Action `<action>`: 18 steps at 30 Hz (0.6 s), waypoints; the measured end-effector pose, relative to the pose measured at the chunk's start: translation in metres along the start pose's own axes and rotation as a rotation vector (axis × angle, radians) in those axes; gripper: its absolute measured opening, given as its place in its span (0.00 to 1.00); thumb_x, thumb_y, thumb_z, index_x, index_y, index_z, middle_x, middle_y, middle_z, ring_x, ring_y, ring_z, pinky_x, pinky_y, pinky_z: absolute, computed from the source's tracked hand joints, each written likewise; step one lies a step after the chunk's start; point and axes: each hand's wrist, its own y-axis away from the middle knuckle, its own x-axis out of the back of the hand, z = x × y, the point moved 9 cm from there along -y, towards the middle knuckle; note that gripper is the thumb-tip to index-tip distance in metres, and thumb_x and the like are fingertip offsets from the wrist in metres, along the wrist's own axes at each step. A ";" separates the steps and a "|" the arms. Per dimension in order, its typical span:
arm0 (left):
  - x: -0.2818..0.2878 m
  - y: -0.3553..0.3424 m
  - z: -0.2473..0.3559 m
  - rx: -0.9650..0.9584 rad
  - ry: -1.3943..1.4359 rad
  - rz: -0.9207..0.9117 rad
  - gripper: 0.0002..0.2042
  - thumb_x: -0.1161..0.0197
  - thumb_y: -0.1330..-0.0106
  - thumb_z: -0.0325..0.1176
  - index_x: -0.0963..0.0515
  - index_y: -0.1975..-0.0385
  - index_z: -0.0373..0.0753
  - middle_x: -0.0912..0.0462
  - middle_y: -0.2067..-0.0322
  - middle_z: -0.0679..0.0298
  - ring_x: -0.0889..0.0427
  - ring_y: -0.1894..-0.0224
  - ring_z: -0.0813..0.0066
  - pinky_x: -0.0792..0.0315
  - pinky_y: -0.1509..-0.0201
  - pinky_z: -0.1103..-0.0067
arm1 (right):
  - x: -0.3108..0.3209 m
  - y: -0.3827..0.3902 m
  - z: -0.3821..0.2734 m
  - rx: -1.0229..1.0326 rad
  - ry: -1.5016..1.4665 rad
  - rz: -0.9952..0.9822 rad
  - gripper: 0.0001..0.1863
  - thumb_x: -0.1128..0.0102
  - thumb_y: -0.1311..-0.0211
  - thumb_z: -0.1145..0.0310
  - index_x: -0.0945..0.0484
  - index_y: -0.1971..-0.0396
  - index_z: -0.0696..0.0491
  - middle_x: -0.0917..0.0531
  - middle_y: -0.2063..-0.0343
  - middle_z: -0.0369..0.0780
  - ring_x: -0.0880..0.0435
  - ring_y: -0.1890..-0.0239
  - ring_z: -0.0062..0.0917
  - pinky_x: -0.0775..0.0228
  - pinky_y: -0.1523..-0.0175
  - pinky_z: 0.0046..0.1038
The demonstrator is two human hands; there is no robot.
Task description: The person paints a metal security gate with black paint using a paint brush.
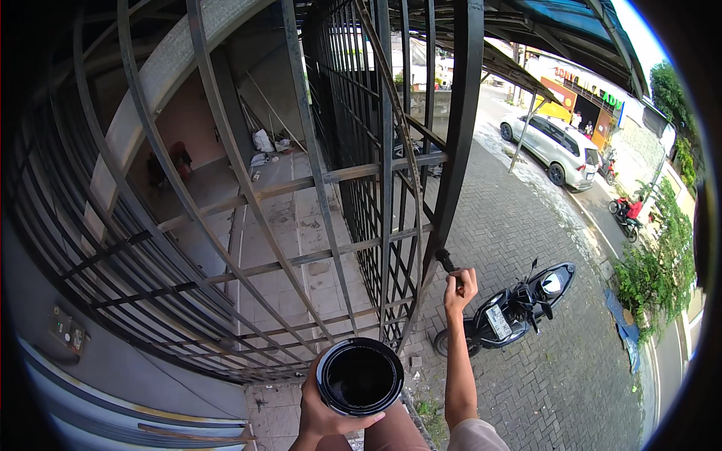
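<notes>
At six o'clock our left hand (322,415) grips the can (359,411), best kept level; at four our right hand (460,287) clamps the brush (445,259).

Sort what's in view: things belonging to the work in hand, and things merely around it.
In use:
can of dark liquid, in the left hand
brush, in the right hand
metal post

Just around:
scooter
silver car
</notes>
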 end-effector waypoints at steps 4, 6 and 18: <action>-0.002 -0.005 0.004 -0.014 0.011 0.002 0.45 0.23 0.71 0.37 0.39 0.48 0.27 0.26 0.56 0.51 0.24 0.53 0.62 0.32 0.46 0.71 | -0.011 0.005 0.019 -0.040 -0.043 -0.002 0.01 0.47 0.62 0.79 0.28 0.84 0.58 0.29 0.82 0.40 0.27 0.79 0.30 0.37 0.73 0.25; -0.004 -0.003 -0.002 -0.022 -0.009 -0.025 0.45 0.23 0.71 0.37 0.39 0.48 0.27 0.26 0.56 0.51 0.25 0.52 0.62 0.32 0.46 0.71 | -0.013 0.013 0.055 -0.207 0.078 -0.084 0.01 0.46 0.63 0.78 0.28 0.85 0.57 0.30 0.82 0.40 0.27 0.80 0.29 0.38 0.74 0.25; 0.001 -0.003 0.003 -0.001 0.087 0.015 0.43 0.23 0.71 0.35 0.38 0.50 0.28 0.26 0.57 0.51 0.24 0.54 0.62 0.31 0.47 0.71 | 0.000 -0.060 -0.045 0.096 -0.176 0.149 0.03 0.46 0.65 0.81 0.28 0.84 0.61 0.26 0.79 0.45 0.24 0.73 0.33 0.34 0.65 0.27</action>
